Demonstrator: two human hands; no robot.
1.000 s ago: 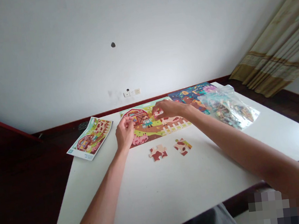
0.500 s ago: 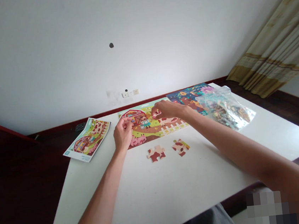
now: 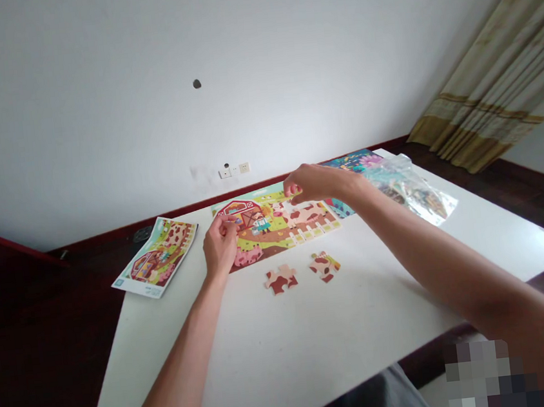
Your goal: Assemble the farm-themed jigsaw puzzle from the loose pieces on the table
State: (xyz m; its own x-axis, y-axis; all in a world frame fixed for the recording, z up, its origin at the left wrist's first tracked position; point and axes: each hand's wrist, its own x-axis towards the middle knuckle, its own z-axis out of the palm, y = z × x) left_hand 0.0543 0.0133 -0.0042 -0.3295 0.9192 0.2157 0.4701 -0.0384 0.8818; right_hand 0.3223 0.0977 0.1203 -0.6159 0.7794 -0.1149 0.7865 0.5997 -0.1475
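A farm jigsaw puzzle (image 3: 275,229) with a red barn, a farmer, a cow and a white fence lies on the white table, mostly joined. My left hand (image 3: 220,244) rests at its left edge, fingertips pinched together by the barn; whatever they hold cannot be made out. Over the upper right of the puzzle, just above the cow, hovers my right hand (image 3: 311,183), its thumb and fingers apart with nothing visible between them. Two loose puzzle pieces, a brown-and-cream piece (image 3: 281,279) and a spotted piece with yellow (image 3: 324,266), lie in front of the puzzle.
A printed picture sheet (image 3: 161,257) of the farm scene lies at the table's left edge. Behind my right forearm are a blue undersea puzzle (image 3: 357,161) and a clear plastic bag (image 3: 416,188) of pieces. A wall with sockets (image 3: 234,170) stands behind the table (image 3: 277,345).
My right hand has let go of a small piece over the puzzle and lifted away to the right, uncovering the cow. My left hand stays at the left edge. The view has shifted slightly.
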